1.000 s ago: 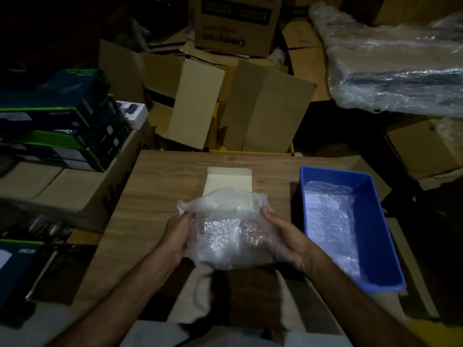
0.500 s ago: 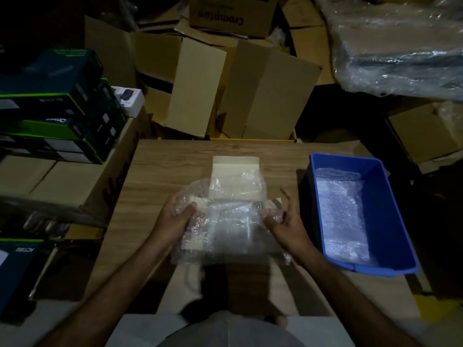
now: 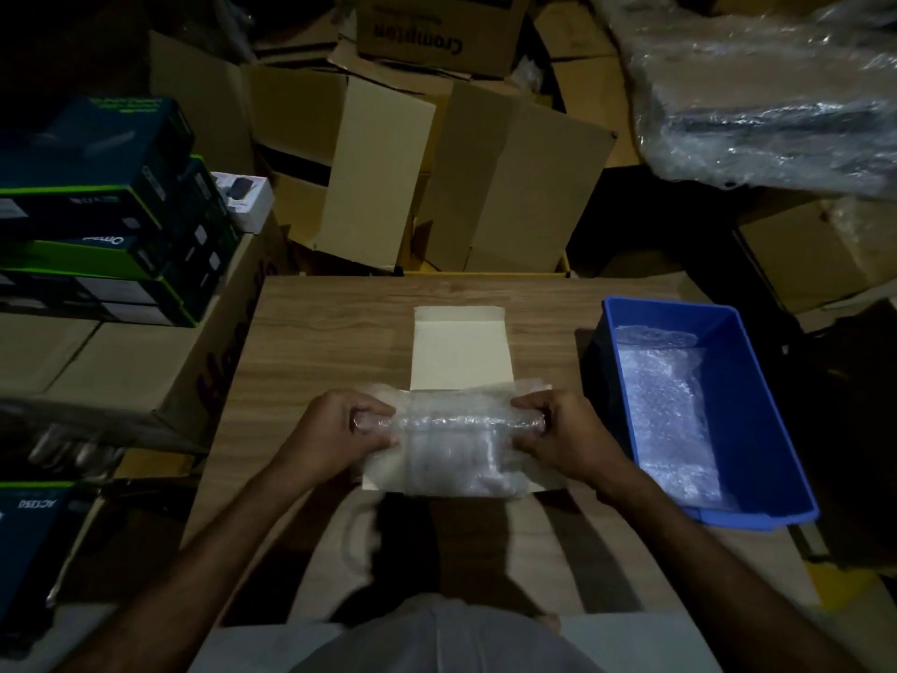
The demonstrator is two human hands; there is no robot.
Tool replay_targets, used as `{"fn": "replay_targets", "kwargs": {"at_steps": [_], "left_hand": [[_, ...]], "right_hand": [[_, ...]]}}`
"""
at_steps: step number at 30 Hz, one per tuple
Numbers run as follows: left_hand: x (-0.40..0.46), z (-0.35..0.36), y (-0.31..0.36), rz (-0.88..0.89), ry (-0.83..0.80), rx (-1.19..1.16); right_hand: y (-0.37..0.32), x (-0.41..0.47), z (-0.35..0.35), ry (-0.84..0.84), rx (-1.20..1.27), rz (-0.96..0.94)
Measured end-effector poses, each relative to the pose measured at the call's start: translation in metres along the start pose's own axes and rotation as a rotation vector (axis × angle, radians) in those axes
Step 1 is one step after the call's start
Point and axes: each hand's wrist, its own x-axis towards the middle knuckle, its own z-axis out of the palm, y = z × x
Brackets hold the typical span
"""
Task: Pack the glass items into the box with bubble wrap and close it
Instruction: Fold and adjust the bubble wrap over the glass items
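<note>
A small pale cardboard box lies open on the wooden table, its lid flap stretched away from me. A bundle of bubble wrap sits down in the box opening, and whatever it covers is hidden. My left hand grips the bundle's left end with curled fingers. At the right end my right hand grips the wrap the same way. The box's side flaps stick out beside both hands.
A blue plastic bin holding more bubble wrap stands at the table's right. Stacked dark product boxes rest on cartons to the left. Open cardboard cartons crowd the far side, and a plastic-wrapped bulk lies at top right.
The wrapped bundle has gone from being held above the table down into the open box. Both hands shifted from cupping its sides to gripping its ends.
</note>
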Motion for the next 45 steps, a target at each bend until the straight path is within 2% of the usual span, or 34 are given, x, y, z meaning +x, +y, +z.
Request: {"fn": "replay_targets", "kwargs": {"at_steps": [3, 4, 7, 9, 12, 15, 21, 25, 29, 34, 38, 41, 43, 45], "left_hand": [[-0.004, -0.009, 0.003, 0.103, 0.066, 0.139], [-0.005, -0.013, 0.005, 0.126, 0.039, 0.083], [-0.011, -0.023, 0.017, 0.055, -0.127, -0.321], [-0.010, -0.022, 0.018, -0.006, -0.166, -0.477], [-0.009, -0.013, 0.009, -0.149, -0.230, -0.634], [-0.011, -0.007, 0.001, -0.244, -0.166, -0.680], [-0.022, 0.005, -0.007, -0.262, -0.085, -0.814], [-0.033, 0.004, -0.002, -0.261, -0.243, -0.784], [-0.039, 0.005, 0.010, -0.251, -0.099, -0.740], [-0.043, 0.002, 0.001, -0.348, -0.250, -0.779], [-0.043, 0.009, 0.010, -0.354, -0.109, -0.686], [-0.041, 0.015, 0.025, -0.325, 0.034, -0.658], [-0.038, 0.020, 0.035, -0.318, 0.054, -0.664], [-0.039, 0.023, 0.049, -0.338, 0.006, -0.708]], "right_hand": [[-0.006, 0.000, -0.014, -0.047, 0.026, -0.069], [-0.006, 0.000, -0.020, -0.076, 0.119, -0.066], [-0.008, -0.004, -0.033, -0.194, 0.514, 0.059], [-0.005, -0.002, -0.029, -0.200, 0.630, 0.119], [-0.005, -0.001, -0.016, -0.138, 0.791, 0.183], [0.000, -0.006, -0.008, -0.135, 0.925, 0.255], [0.011, -0.011, 0.003, -0.081, 0.959, 0.266], [0.013, -0.013, 0.002, -0.067, 0.978, 0.254], [0.018, -0.014, -0.001, -0.112, 0.920, 0.251], [0.015, -0.012, 0.001, 0.006, 0.807, 0.209], [0.003, -0.010, 0.003, 0.067, 0.589, 0.021], [-0.015, -0.015, 0.008, 0.020, 0.529, -0.054], [-0.028, -0.021, 0.016, -0.058, 0.546, -0.082], [-0.036, -0.025, 0.023, -0.127, 0.555, -0.111]]}}
